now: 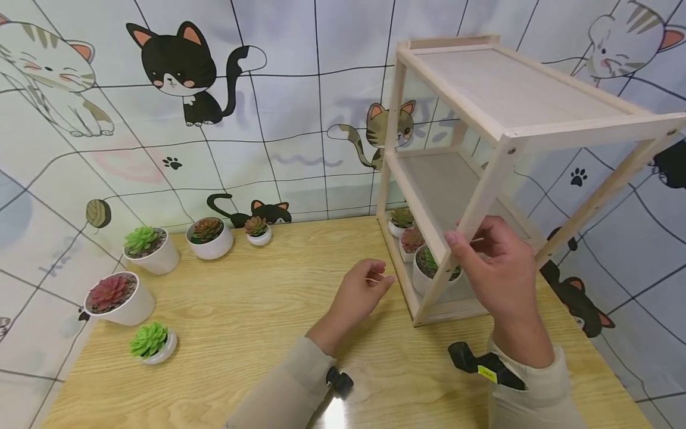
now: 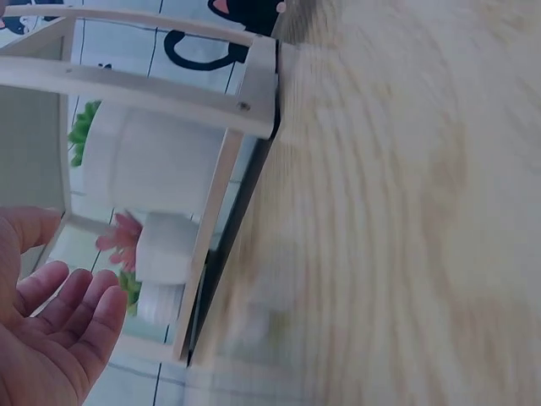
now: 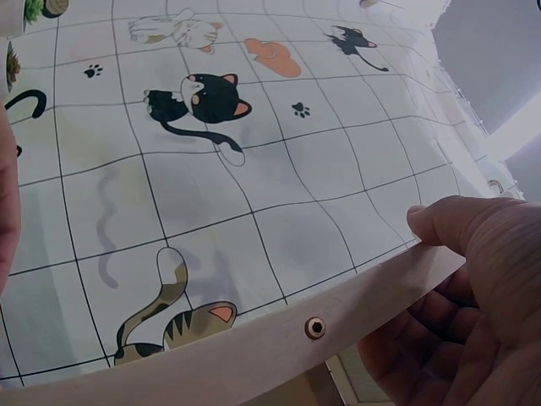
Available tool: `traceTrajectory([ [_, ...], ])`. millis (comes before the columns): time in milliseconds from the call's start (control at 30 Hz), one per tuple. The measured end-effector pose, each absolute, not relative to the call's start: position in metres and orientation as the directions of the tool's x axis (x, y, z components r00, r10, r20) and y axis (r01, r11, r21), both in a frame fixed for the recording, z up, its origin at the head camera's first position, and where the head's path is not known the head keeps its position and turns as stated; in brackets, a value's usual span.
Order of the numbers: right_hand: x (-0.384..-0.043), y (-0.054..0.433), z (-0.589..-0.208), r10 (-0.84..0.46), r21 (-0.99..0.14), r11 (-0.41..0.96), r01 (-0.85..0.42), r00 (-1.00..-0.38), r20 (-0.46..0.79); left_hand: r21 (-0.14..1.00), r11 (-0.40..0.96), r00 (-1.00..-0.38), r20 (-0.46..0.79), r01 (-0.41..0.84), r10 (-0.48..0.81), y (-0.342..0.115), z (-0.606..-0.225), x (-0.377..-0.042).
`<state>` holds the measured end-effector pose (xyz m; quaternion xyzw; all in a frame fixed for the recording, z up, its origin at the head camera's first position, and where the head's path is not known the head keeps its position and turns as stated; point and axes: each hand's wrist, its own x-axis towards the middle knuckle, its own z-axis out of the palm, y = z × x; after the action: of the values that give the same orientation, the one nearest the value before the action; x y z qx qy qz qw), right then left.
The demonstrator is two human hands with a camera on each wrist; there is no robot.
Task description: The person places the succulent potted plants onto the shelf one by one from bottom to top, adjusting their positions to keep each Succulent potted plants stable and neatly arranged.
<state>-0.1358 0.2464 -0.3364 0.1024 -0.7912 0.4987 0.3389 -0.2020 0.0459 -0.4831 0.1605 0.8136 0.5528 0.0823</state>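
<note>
A wooden shelf rack (image 1: 485,190) with three levels stands at the right. My right hand (image 1: 506,271) grips its front left post; in the right wrist view the thumb (image 3: 452,222) lies on one face of the wood, with the fingers curled behind. My left hand (image 1: 358,293) hovers left of the rack's base, fingers loosely bent and holding nothing. On the lowest level, potted succulents stand in a row: a green one in a large white pot (image 2: 152,156), a red one in a smaller pot (image 2: 166,245) and a small one (image 2: 159,302) behind.
Several more potted succulents are on the left of the wooden table (image 1: 257,322): a red one (image 1: 120,298), a small bright green one (image 1: 154,342), a taller green one (image 1: 155,253), a brownish one (image 1: 210,238) and a tiny one (image 1: 258,231). A cat-print sheet (image 1: 289,101) hangs behind.
</note>
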Motion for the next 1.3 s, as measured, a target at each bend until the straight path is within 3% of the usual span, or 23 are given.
traceTrajectory([
  [433, -0.135, 0.247, -0.335, 0.183, -0.722, 0.494, -0.485, -0.754, 0.631, 0.914, 0.368, -0.963, 0.074, 0.169, 0.26, -0.009, -0.474, -0.194],
  [733, -0.131, 0.246, -0.332, 0.235, -0.768, 0.517, -0.378, -0.8, 0.552, 0.888, 0.422, -0.975, 0.112, 0.185, 0.191, -0.049, -0.474, -0.187],
  [1300, -0.134, 0.243, -0.335, 0.206, -0.737, 0.522, -0.43, -0.775, 0.598, 0.884, 0.46, -0.996, 0.091, 0.078, -0.007, -0.122, -0.478, -0.166],
])
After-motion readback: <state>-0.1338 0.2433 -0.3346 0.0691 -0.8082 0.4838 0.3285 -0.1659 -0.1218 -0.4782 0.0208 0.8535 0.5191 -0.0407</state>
